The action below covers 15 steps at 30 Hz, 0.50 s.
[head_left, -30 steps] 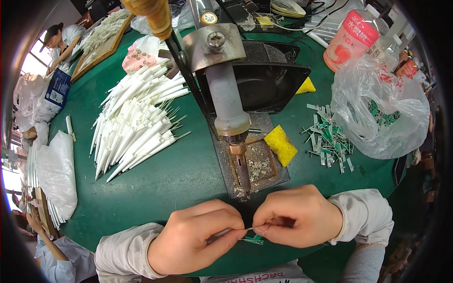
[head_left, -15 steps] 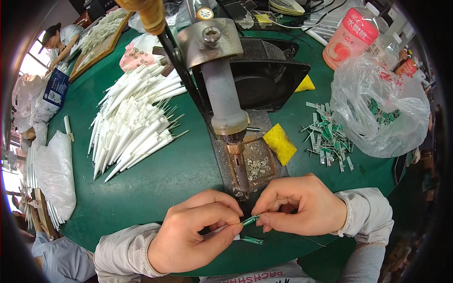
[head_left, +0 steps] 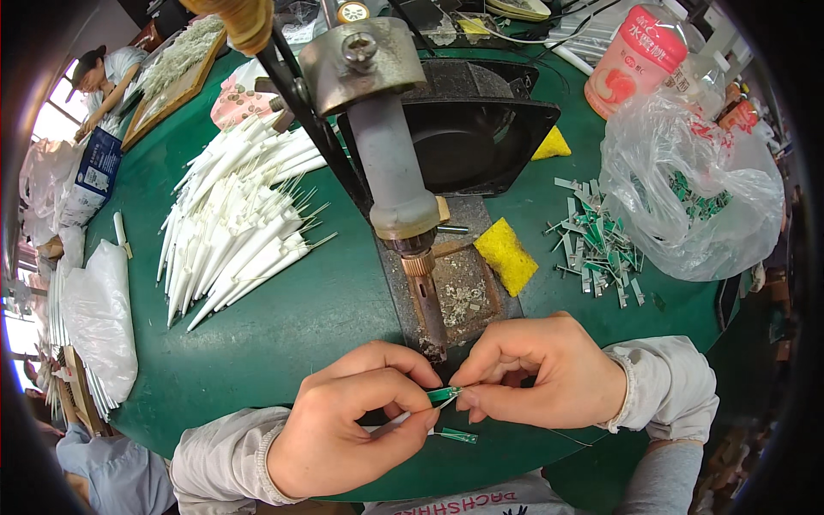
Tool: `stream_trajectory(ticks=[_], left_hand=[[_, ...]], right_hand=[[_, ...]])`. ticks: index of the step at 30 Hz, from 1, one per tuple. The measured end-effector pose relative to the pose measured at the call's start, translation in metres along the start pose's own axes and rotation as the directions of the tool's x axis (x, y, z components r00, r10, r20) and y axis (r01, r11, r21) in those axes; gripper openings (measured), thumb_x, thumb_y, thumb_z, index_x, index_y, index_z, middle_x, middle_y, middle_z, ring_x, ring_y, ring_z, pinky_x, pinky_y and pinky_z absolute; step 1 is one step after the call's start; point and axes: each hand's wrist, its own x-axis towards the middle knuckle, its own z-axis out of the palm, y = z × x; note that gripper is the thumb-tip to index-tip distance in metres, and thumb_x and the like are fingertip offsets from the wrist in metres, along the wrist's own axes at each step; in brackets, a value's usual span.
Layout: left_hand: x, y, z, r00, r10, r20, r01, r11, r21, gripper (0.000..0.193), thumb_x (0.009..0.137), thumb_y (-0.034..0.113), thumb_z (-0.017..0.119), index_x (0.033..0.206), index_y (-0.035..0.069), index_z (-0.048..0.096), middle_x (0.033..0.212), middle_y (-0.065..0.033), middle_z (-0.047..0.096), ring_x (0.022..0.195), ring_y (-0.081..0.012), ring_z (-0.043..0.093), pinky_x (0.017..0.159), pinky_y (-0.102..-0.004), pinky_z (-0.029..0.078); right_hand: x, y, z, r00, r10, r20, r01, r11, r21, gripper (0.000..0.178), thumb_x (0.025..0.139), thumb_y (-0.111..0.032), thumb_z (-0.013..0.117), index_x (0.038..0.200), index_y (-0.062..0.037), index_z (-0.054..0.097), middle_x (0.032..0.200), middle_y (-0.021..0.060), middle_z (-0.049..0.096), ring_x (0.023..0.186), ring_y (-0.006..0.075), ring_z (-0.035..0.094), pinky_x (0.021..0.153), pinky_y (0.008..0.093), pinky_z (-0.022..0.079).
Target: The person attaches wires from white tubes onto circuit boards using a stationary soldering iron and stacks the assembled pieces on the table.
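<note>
A small green circuit board (head_left: 441,395) with metal contacts is pinched between the thumb and fingers of my left hand (head_left: 356,421). My right hand (head_left: 545,373) pinches the board's right end, where a thin light wire shows just below it; its exact grip is hidden by the fingertips. A slim white piece also lies in my left hand, partly covered. Below the fingers, another narrow green board (head_left: 457,435) juts out to the right. Just above both hands, the tip of a mounted soldering iron (head_left: 432,313) points down.
White tapered tubes (head_left: 223,232) with thin wires lie heaped at left. A yellow sponge (head_left: 506,257) sits beside the residue-filled tray (head_left: 490,305). Loose green boards (head_left: 596,240), a clear plastic bag (head_left: 687,223) and a pink-labelled bottle (head_left: 635,60) are at right. A black fan-like housing (head_left: 481,137) stands behind the iron.
The pinched board has turned from a slant to nearly level, and the thin wire below it shows more clearly. My hands stay close together. The whole view has shifted slightly.
</note>
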Motion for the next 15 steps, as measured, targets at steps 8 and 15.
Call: stream_trajectory(ticks=[8,15], left_hand=[[-0.0003,-0.0017,0.0006,1.000,-0.002,0.003,0.002,1.000,-0.027,0.008,0.076,-0.005,0.070,0.081,0.000,0.066,0.097,-0.0090,0.065,0.071,-0.0116,0.061,0.058,-0.0230,0.048],[0.0013,-0.0018,0.0000,1.000,-0.008,0.024,0.009,0.999,-0.035,0.008,0.076,-0.006,0.068,0.082,-0.001,0.066,0.095,-0.0096,0.065,0.071,-0.0118,0.062,0.059,-0.0232,0.049]], right_hand=[[0.0015,0.0020,-0.0004,0.998,-0.063,-0.020,0.060,0.991,-0.122,0.013,0.085,0.004,0.065,0.097,0.0033,0.064,0.082,0.0082,0.071,0.077,0.0111,0.069,0.062,0.0207,0.055],[0.0015,0.0030,-0.0015,0.996,-0.090,-0.018,0.085,0.982,-0.166,0.013,0.083,0.002,0.068,0.096,0.0028,0.065,0.079,0.0072,0.070,0.074,0.0101,0.069,0.059,0.0200,0.054]])
